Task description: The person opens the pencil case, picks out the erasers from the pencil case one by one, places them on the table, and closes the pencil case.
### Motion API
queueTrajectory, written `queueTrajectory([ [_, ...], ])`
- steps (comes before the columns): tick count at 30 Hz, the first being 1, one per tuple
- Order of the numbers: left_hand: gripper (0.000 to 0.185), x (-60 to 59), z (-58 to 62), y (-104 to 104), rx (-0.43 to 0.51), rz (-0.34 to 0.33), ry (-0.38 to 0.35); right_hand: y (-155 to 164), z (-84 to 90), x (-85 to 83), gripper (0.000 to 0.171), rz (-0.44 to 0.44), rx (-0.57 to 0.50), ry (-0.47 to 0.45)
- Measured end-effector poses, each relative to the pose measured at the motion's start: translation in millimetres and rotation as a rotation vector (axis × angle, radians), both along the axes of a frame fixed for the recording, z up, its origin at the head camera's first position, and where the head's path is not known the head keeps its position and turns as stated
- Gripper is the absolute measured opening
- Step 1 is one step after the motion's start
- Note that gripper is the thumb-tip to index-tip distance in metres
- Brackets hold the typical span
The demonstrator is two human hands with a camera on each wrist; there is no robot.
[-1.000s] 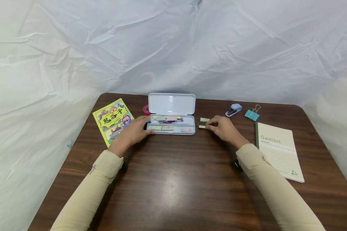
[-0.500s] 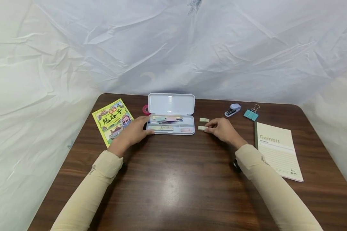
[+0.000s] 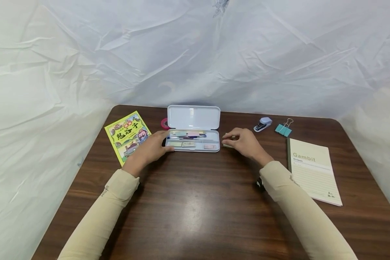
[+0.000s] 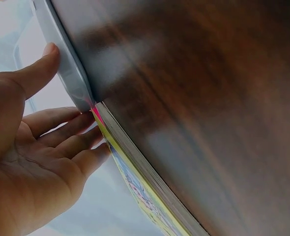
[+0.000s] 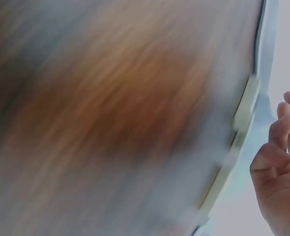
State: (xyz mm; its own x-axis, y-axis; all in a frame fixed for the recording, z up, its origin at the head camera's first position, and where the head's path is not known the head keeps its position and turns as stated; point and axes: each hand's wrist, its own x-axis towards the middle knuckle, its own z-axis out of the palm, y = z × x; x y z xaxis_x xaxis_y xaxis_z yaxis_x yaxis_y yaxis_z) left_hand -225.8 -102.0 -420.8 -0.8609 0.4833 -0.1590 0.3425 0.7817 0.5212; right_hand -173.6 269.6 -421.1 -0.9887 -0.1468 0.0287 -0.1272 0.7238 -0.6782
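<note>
Since half a second ago our right hand (image 3: 243, 142) has slid left over the two pale erasers (image 3: 228, 145) beside the open pencil case (image 3: 193, 141); fingers curled, grip unclear. Left hand (image 3: 151, 146), fingers relaxed, steadies the case's left end. Picture book (image 3: 127, 135) left; stapler (image 3: 262, 124), binder clip (image 3: 283, 129), notebook (image 3: 313, 169) right; bare desk (image 3: 195, 202) near us.

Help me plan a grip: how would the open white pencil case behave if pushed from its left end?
The pencil case looks shallow, thin-walled plastic, so probably light and apt to slide on the smooth table. Its raised lid might wobble. The left hand touches its left end.
</note>
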Motion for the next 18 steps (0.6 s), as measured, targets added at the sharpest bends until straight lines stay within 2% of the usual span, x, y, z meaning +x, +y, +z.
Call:
queueTrajectory([
  [8,0.079,-0.5,-0.9,1,-0.009,0.001,-0.001,-37,0.8,-8.1,0.018,0.057,0.099,-0.047],
  [18,0.079,-1.5,-0.9,0,-0.006,0.008,-0.001,-49,3.0,-11.5,0.018,0.066,0.263,-0.028],
])
